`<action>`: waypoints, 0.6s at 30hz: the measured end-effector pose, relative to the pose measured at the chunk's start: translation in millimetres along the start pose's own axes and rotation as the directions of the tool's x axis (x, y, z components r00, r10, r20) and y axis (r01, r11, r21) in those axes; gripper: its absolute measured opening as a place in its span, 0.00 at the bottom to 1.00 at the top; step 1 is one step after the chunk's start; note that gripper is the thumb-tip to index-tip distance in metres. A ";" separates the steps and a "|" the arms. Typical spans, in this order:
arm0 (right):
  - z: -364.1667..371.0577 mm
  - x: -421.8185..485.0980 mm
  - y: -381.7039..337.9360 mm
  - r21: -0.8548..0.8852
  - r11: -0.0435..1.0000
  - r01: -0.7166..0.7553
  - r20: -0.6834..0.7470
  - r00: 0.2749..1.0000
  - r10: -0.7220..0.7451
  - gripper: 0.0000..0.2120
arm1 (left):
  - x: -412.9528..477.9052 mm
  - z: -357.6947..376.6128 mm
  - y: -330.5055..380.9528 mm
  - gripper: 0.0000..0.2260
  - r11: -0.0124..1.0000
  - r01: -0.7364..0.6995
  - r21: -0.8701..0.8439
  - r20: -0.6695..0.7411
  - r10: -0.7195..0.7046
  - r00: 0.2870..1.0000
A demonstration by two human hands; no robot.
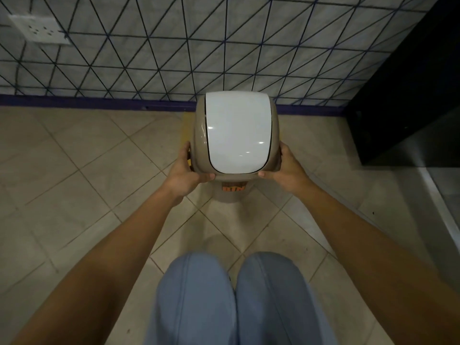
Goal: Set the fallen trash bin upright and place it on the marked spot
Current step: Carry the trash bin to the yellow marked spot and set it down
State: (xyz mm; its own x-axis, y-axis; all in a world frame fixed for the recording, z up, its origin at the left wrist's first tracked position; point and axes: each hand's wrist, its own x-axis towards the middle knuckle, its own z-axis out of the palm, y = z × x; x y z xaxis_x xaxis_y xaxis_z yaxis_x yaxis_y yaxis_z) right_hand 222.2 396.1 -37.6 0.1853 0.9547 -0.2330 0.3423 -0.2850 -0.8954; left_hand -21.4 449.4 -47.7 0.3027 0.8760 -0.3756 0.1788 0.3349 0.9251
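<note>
Head view: trash bin (199, 135) is upright, beige body with a white swing lid (237, 133) facing up, standing close to the wall's dark skirting (99, 102). I have both hands on it. Left hand (185, 174) clamps the lid collar's left side, fingers (187, 151) wrapped up the side and thumb pressed on the near rim. Right hand (286, 170) mirrors that on the right, fingers (283, 148) curled against the side, thumb on the rim. An orange label (233, 188) reading BIN shows on the near face below the collar.

A strip of yellow marking (184, 125) peeks out on the floor at the bin's left, going under it. I judge that's the marked spot and the bin is on or nearly on it; I can't tell if the base is down or fully inside the mark.

To do this well: I keep even squeeze on both sides, keep the bin vertical, lower straight, centre the base over the yellow, avoid pressing the swing lid, release only once it sits flat and doesn't rock.

Floor (87, 183) is beige tile laid diagonally, smooth, likely slippery. Wall (174, 46) has grey tile with dark triangular lines, a white socket plate (37, 29) upper left. A dark cabinet (410, 95) stands at right. My knees in blue trousers (236, 300) are at the bottom.
</note>
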 end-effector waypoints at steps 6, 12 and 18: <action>-0.2 14.7 2.2 -0.012 1.000 -0.015 -0.017 1.000 0.015 0.45 | 19.3 -8.7 3.6 0.50 0.999 -0.004 0.050 0.024 0.003 1.000; -13.7 24.6 -3.8 -0.085 0.991 0.108 0.057 0.993 -0.103 0.42 | 35.2 -13.6 11.0 0.54 0.995 -0.016 0.103 0.057 0.010 0.998; -22.4 24.1 -10.3 -0.130 0.985 0.113 0.112 0.989 -0.099 0.46 | 37.2 -17.6 15.9 0.56 0.982 -0.056 0.179 0.074 0.043 0.996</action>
State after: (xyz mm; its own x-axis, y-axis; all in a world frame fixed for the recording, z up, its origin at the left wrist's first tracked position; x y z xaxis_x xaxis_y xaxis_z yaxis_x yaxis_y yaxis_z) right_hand 243.8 420.1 -25.5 0.0466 0.9818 -0.1842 0.4774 -0.1839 -0.8592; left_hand -23.8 493.4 -45.9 0.3790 0.8613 -0.3384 0.3265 0.2178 0.9198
